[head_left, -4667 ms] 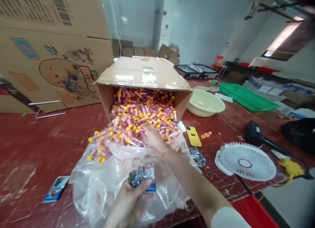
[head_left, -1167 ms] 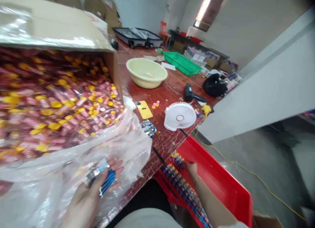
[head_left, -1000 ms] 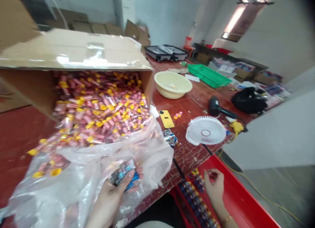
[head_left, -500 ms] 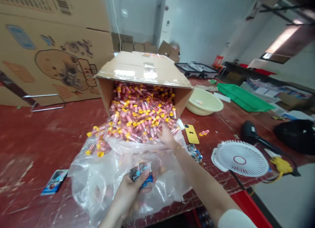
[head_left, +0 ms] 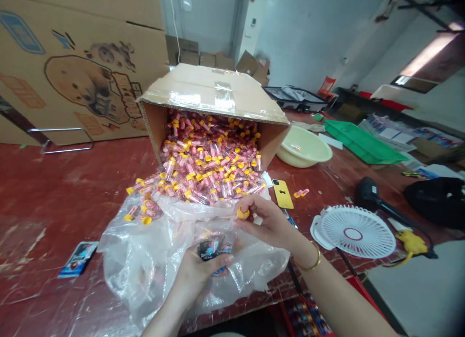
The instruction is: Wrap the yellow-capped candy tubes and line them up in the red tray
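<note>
My left hand (head_left: 201, 268) is closed around small dark-and-blue printed packets (head_left: 209, 249), thumb on top. My right hand (head_left: 267, 223) pinches a small clear tube with a yellow cap (head_left: 242, 213), held just above and to the right of the packets. Behind both hands, a cardboard box (head_left: 218, 92) lies on its side with its open mouth toward me. Many pink-filled tubes with yellow caps (head_left: 207, 169) fill it and spill onto a clear plastic bag (head_left: 138, 264) beneath my hands.
On the red table (head_left: 43, 191), another blue packet (head_left: 78, 259) lies at left. To the right are a yellow phone (head_left: 283, 194), a pale basin (head_left: 305, 148), a green tray (head_left: 363, 142), a white fan (head_left: 354, 232) and a black handheld device (head_left: 368, 191). A large printed carton (head_left: 83, 46) stands behind left.
My right hand has drawn back from the pile of tubes toward my left hand, now holding one capped tube. The left hand keeps its packets.
</note>
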Available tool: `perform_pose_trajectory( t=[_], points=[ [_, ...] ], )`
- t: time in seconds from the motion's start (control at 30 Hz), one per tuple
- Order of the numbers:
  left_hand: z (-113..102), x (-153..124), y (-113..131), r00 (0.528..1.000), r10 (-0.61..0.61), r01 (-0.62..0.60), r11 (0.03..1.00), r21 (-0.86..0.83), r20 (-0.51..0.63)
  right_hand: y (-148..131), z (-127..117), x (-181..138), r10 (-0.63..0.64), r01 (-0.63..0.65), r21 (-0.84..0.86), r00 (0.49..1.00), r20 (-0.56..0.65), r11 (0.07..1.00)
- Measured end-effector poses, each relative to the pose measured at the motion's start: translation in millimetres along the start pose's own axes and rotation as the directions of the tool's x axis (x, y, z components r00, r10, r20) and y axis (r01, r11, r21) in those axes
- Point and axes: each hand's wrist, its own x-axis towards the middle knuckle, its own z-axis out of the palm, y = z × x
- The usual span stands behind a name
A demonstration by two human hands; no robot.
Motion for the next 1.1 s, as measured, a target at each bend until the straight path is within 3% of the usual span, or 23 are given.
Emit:
perform_pose_trajectory(
  t=[0.07, 0.17, 0.27, 0.4, 0.6, 0.67, 0.77, 0.9, 1.1],
  points=[
    [0, 0, 0, 1.0, -0.002, 0.003, 1.0, 0.02, -0.008, -7, 0, 1, -0.016, 0.024, -0.088, 0.996, 0.088, 0.996],
    [-1, 1, -2, 1.0, -0.024, 0.024, 0.999, 0.025, -0.004, -5, 4, 4, -0.01, 0.018, -0.06, 0.991, 0.132, 0.998],
    [1, 1, -3, 0.999, -0.041, 0.041, 0.999, 0.007, 0.003, 10, 13, 4, 0.102, -0.118, 0.138, 0.988, 0.114, 0.983],
    [7, -1, -1, 0.994, -0.112, 0.112, 0.989, -0.096, 0.001, 32, 28, -10, 0.262, -0.272, 0.372, 0.962, 0.078, 0.888],
    [18, 3, 2, 0.979, -0.198, 0.206, 0.933, -0.296, 0.056, 34, 59, -51, 0.233, -0.254, 0.379, 0.967, 0.101, 0.89],
    [21, 4, 3, 0.974, -0.222, 0.226, 0.928, -0.295, 0.047, 35, 69, -57, 0.264, -0.254, 0.341, 0.964, 0.017, 0.905],
    [22, 2, 4, 0.983, -0.165, 0.182, 0.944, -0.274, 0.086, 36, 76, -58, 0.262, -0.226, 0.276, 0.959, -0.104, 0.934],
    [20, 0, 0, 0.994, -0.033, 0.05, 0.984, -0.171, 0.103, 35, 74, -55, 0.217, -0.177, 0.27, 0.968, -0.126, 0.946],
    [24, -3, -2, 0.997, -0.025, 0.037, 0.982, -0.183, 0.071, 34, 72, -56, 0.147, -0.103, 0.244, 0.975, -0.167, 0.964]
  ],
)
